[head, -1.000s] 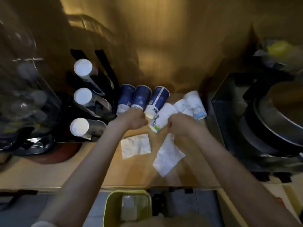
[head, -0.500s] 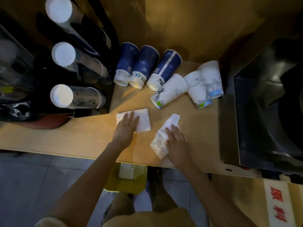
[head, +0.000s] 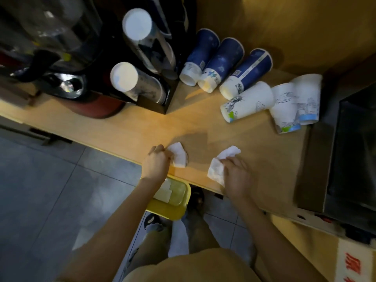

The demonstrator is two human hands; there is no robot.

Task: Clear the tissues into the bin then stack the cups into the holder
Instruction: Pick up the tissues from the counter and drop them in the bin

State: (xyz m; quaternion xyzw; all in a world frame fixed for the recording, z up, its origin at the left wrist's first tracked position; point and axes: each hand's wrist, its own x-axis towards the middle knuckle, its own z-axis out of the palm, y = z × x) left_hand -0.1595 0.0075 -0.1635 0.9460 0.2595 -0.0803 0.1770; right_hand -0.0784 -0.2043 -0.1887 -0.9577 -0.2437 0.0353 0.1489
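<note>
My left hand (head: 155, 164) grips a crumpled white tissue (head: 179, 155) near the front edge of the wooden counter (head: 203, 123). My right hand (head: 236, 176) closes on a second white tissue (head: 218, 165) beside it. A yellow bin (head: 173, 208) stands on the floor just below the counter edge, with white tissues inside. Three blue paper cups (head: 221, 64) lie on their sides at the back, and three white printed cups (head: 270, 102) lie to their right. The black cup holder (head: 154, 82) at the back left carries stacks of cups in its tubes.
A dark machine (head: 354, 151) fills the right side of the counter. Dark appliances and a clear container (head: 50, 47) stand at the far left. My legs and feet (head: 183, 237) are on the grey tiled floor under the counter edge.
Both hands have pulled the tissues toward the front edge of the counter and closed on them, so the flat sheets are now crumpled. The camera has tilted further down.
</note>
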